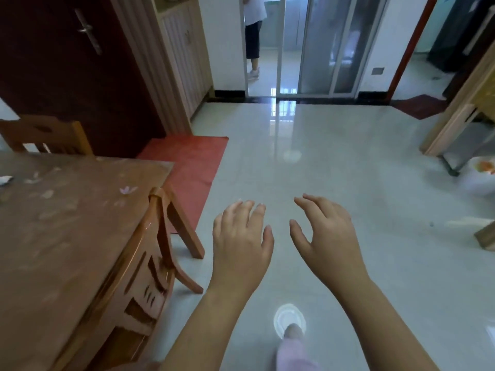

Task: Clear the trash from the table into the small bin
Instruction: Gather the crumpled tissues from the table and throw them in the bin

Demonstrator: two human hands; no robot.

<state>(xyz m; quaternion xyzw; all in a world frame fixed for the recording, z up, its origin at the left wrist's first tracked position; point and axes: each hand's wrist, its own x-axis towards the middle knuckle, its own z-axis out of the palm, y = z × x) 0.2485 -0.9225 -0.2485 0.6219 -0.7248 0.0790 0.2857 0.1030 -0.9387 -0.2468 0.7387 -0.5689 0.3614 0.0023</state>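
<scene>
Both hands held out over the pale tiled floor [334,162], palms down, empty. Left hand [241,236] fingers loosely spread and slightly curled; right hand [328,231] likewise spread, thumb apart from the fingers. Neither touches anything, and they sit near each other with a gap between

Wooden surface [67,223] at left, cut off by the left and bottom edges, so most of it lies out of view. Trash on it is hard to read: a small pinkish-white scrap [128,189] near the right edge, a white crumpled piece [5,180] clipped by the left edge, and pale smears or flecks across the top that may be litter or marks, cannot tell which. All of it lies well left of the hands

Wooden chair [158,253] pushed in at the near right side of the surface, its seat hidden underneath. A second chair [45,135] at the far side, only the backrest showing

Small bin: cannot pick it out with certainty. A blurred white shape with orange in it [482,175] sits on the floor at the far right edge, partly cut off, too smeared to name

Red mat [187,164] before the dark door [67,70]. One white shoe [289,319] and a pink trouser leg show below the hands. Far off, another person [254,36] stands in the glass doorway, upper body cut off by the top edge
</scene>
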